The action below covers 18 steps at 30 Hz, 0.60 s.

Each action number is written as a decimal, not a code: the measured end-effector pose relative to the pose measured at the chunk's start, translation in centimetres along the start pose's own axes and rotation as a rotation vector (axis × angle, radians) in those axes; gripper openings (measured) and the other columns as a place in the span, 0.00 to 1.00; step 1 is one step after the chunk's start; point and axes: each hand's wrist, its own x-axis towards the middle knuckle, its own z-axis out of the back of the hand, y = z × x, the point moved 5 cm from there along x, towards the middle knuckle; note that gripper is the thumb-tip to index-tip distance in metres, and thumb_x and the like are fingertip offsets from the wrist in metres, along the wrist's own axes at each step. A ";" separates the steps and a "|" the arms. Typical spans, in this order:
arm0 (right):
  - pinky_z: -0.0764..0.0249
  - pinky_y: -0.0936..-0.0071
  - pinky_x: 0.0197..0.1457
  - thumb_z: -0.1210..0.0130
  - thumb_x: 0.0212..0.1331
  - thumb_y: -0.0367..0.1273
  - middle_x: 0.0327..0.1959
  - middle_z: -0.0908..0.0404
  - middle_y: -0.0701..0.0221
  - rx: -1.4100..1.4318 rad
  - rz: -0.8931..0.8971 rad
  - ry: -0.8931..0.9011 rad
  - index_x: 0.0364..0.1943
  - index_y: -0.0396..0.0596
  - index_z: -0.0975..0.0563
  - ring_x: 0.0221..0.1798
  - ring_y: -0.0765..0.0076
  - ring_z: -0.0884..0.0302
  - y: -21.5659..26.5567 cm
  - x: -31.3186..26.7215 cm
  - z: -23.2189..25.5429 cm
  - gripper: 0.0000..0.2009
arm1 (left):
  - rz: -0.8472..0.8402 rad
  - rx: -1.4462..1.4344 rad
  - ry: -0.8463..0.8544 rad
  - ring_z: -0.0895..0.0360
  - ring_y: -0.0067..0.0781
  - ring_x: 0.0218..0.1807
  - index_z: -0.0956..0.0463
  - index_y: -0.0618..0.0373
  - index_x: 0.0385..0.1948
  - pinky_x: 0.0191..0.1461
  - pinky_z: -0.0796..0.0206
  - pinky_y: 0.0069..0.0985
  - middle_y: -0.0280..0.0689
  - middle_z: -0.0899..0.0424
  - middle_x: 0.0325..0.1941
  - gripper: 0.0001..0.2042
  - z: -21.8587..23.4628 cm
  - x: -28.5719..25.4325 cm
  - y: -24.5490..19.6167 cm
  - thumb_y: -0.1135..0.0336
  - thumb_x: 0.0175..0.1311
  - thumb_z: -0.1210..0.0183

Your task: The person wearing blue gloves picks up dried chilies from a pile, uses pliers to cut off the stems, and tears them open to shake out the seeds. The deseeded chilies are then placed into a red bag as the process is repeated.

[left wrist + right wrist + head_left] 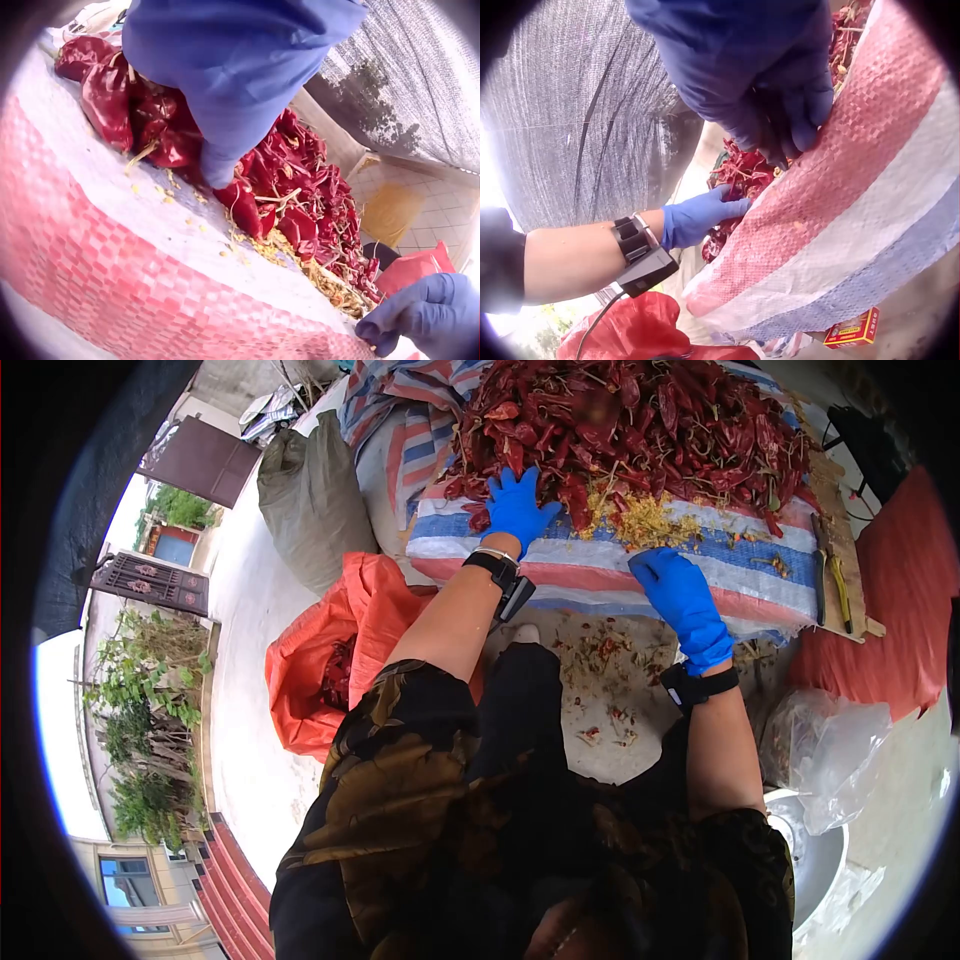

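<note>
My left hand (520,510), in a blue glove, rests with spread fingers on the near left edge of a heap of dried red chili peppers (640,420). In the left wrist view its thumb reaches down beside a glossy red chili (244,210). My right hand (680,600), also blue-gloved, is over the front of the striped woven sheet (780,565), just below yellow seeds and stem bits (650,520). From the right wrist, this right hand (742,75) shows curled fingers close over the sheet's red stripe; I cannot tell whether anything small is between them.
An open red sack (300,660) with chilies inside stands left of my legs, a full grey-green sack (315,505) behind it. At right are a yellow-handled tool (840,595), another red sack (890,600), a clear plastic bag (830,745) and a metal basin (825,860).
</note>
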 end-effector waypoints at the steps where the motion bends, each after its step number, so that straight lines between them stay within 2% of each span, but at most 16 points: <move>1: 0.30 0.64 0.38 0.49 0.50 0.34 0.31 0.24 0.62 0.009 -0.004 0.003 0.31 0.48 0.24 0.35 0.54 0.27 -0.1 0.1 0.0 0.07 | -0.003 0.003 0.003 0.45 0.52 0.62 0.34 0.51 0.53 0.61 0.47 0.42 0.50 0.35 0.56 0.29 -0.7 0.3 0.5 0.54 0.46 0.39; 3: 0.30 0.64 0.38 0.49 0.50 0.34 0.31 0.24 0.62 0.003 0.016 -0.007 0.31 0.48 0.24 0.35 0.54 0.27 -0.4 0.2 -0.1 0.07 | -0.165 -0.169 -0.031 0.39 0.50 0.57 0.32 0.52 0.50 0.58 0.44 0.39 0.50 0.31 0.51 0.24 -1.6 0.5 1.1 0.58 0.50 0.41; 4: 0.30 0.64 0.38 0.49 0.50 0.34 0.31 0.24 0.62 -0.007 0.041 -0.014 0.31 0.49 0.24 0.35 0.54 0.27 -0.2 0.2 -0.1 0.07 | -0.169 -0.164 -0.030 0.39 0.50 0.57 0.32 0.52 0.50 0.58 0.44 0.39 0.50 0.31 0.51 0.24 -2.1 0.5 1.6 0.58 0.50 0.41; 6: 0.30 0.64 0.38 0.49 0.50 0.34 0.31 0.24 0.62 -0.007 0.032 -0.017 0.30 0.49 0.24 0.35 0.54 0.27 0.0 0.1 0.3 0.07 | -0.177 -0.355 -0.178 0.33 0.48 0.51 0.29 0.56 0.47 0.55 0.42 0.33 0.49 0.27 0.45 0.19 -2.1 0.3 2.4 0.62 0.52 0.42; 7: 0.30 0.64 0.38 0.49 0.50 0.34 0.31 0.24 0.62 -0.012 0.023 -0.016 0.30 0.49 0.24 0.35 0.54 0.26 0.1 0.0 0.5 0.07 | -0.181 -0.350 -0.178 0.33 0.48 0.51 0.29 0.56 0.47 0.55 0.42 0.33 0.49 0.27 0.45 0.19 -2.2 0.3 2.7 0.62 0.52 0.42; 9: 0.30 0.64 0.38 0.49 0.50 0.34 0.31 0.24 0.62 -0.009 0.034 -0.023 0.30 0.49 0.24 0.35 0.54 0.26 0.2 -0.3 0.9 0.07 | -0.203 -0.484 -0.164 0.29 0.39 0.47 0.28 0.59 0.46 0.53 0.40 0.26 0.44 0.25 0.44 0.18 -1.9 0.2 2.8 0.62 0.54 0.43; 10: 0.30 0.64 0.38 0.49 0.50 0.34 0.31 0.24 0.62 -0.008 0.045 -0.026 0.30 0.49 0.24 0.35 0.54 0.26 0.2 -0.5 0.9 0.07 | -0.206 -0.477 -0.163 0.29 0.39 0.47 0.28 0.59 0.46 0.53 0.40 0.26 0.44 0.25 0.44 0.18 -1.6 -0.1 2.5 0.62 0.54 0.43; 12: 0.30 0.64 0.38 0.49 0.50 0.34 0.31 0.24 0.62 0.000 0.040 -0.036 0.30 0.49 0.24 0.35 0.54 0.26 0.2 -0.8 1.2 0.07 | 0.080 -1.023 -0.090 0.31 0.36 0.50 0.28 0.61 0.45 0.56 0.43 0.25 0.42 0.25 0.44 0.18 -1.5 -0.1 3.0 0.60 0.55 0.44; 13: 0.30 0.64 0.38 0.49 0.50 0.34 0.31 0.24 0.62 -0.001 0.036 -0.043 0.30 0.49 0.24 0.35 0.54 0.26 0.1 -0.9 1.4 0.07 | 0.076 -1.019 -0.089 0.31 0.36 0.50 0.28 0.61 0.45 0.56 0.43 0.25 0.42 0.25 0.44 0.18 -0.1 -0.3 2.4 0.60 0.55 0.44; 15: 0.30 0.64 0.38 0.49 0.50 0.34 0.31 0.24 0.62 -0.008 0.029 -0.036 0.30 0.49 0.24 0.35 0.54 0.26 0.1 -1.1 1.7 0.07 | 0.153 -1.123 -0.010 0.34 0.20 0.48 0.29 0.58 0.49 0.52 0.42 0.20 0.33 0.26 0.47 0.19 1.7 -0.3 1.8 0.58 0.59 0.47; 17: 0.30 0.64 0.38 0.49 0.50 0.34 0.31 0.24 0.62 -0.016 0.025 -0.028 0.30 0.49 0.24 0.35 0.54 0.27 0.1 -1.2 1.8 0.07 | 0.150 -1.174 -0.018 0.34 0.21 0.49 0.31 0.58 0.50 0.54 0.44 0.19 0.32 0.27 0.47 0.20 3.1 0.1 1.5 0.56 0.60 0.48; 18: 0.30 0.63 0.38 0.49 0.50 0.34 0.31 0.24 0.62 -0.035 0.024 -0.033 0.30 0.49 0.24 0.35 0.54 0.27 0.0 -1.3 1.9 0.07 | 0.200 -1.240 -0.033 0.34 0.23 0.49 0.32 0.60 0.51 0.55 0.44 0.19 0.34 0.28 0.49 0.22 3.9 0.2 1.4 0.57 0.60 0.48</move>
